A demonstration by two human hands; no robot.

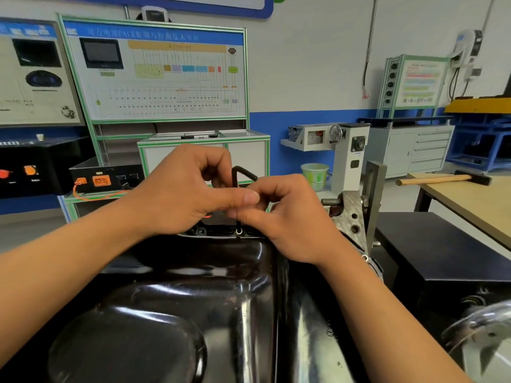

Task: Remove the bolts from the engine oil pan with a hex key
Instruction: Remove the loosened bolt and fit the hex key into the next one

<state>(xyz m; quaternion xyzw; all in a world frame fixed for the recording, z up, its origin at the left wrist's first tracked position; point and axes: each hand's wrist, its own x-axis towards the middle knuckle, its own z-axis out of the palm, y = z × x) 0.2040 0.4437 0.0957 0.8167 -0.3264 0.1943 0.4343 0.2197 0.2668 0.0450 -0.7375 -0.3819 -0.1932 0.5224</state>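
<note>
A glossy black engine oil pan point(171, 313) fills the lower middle of the head view. At its far rim a black L-shaped hex key point(240, 172) stands upright, its long shaft running down into a bolt point(239, 231) on the flange. My left hand point(179, 194) pinches the key near its bend, thumb stretched to the right. My right hand point(284, 219) grips the shaft lower down with its fingers curled around it. Another bolt hole point(201, 231) shows on the flange to the left.
A metal engine stand bracket point(356, 211) with a threaded bolt rises right of the pan. Behind it stands a wooden table point(470, 200) with a hammer point(445, 179). A black box point(431, 250) sits at the right. Training boards and cabinets line the back wall.
</note>
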